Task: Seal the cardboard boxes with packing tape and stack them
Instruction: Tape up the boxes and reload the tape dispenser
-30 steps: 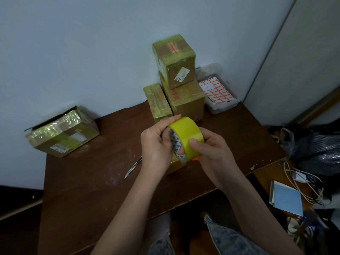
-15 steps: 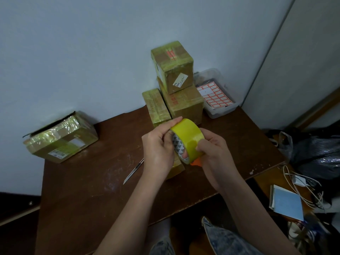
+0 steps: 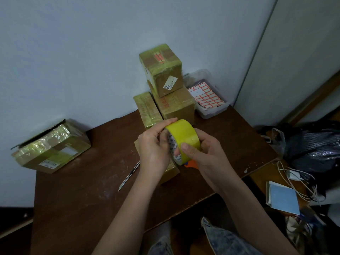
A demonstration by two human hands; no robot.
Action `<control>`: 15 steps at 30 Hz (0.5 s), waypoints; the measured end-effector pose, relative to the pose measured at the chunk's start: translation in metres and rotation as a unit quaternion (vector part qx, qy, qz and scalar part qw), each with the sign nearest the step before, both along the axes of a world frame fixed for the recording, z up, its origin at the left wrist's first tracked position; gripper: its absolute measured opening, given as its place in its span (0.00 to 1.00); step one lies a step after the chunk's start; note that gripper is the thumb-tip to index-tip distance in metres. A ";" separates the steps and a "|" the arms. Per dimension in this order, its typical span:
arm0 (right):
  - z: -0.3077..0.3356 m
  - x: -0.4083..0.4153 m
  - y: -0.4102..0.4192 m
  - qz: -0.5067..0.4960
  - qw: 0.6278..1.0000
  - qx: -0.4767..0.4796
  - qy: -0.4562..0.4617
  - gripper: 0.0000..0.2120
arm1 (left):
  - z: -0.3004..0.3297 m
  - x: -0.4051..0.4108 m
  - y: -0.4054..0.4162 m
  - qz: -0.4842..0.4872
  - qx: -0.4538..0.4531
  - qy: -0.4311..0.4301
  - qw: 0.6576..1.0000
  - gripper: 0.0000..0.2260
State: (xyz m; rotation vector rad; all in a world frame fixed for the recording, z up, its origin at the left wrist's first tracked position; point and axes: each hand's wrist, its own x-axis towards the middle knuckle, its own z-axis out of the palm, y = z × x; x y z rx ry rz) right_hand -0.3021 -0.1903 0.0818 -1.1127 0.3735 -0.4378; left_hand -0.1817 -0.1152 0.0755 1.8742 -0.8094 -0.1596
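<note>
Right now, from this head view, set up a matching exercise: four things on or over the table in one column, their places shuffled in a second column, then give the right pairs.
Things:
1. roll of yellow tape
2. knife
3. tray of labels
4. box with a white sticker

Places:
A. on top of the stack by the wall
B. flat on the table, left of the left hand
C. held in both hands, right hand included
D. right of the stacked boxes, at the table's back corner

Pairs: 1-C, 2-B, 3-D, 4-A

Your hands (image 3: 154, 144) and the tape roll (image 3: 184, 138) hide most of the box (image 3: 170, 174) beneath them; the utility knife's (image 3: 128, 176) handle disappears behind your left wrist.
</note>
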 end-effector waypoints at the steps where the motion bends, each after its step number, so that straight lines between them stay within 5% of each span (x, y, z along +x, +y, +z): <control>1: 0.000 0.000 0.000 0.003 1.000 0.004 -0.003 0.12 | 0.000 0.000 -0.001 0.000 0.004 0.000 1.000 0.18; 15: 0.001 0.004 -0.001 -0.001 1.000 0.029 0.012 0.09 | 0.001 -0.001 -0.002 0.001 0.001 -0.039 0.999 0.18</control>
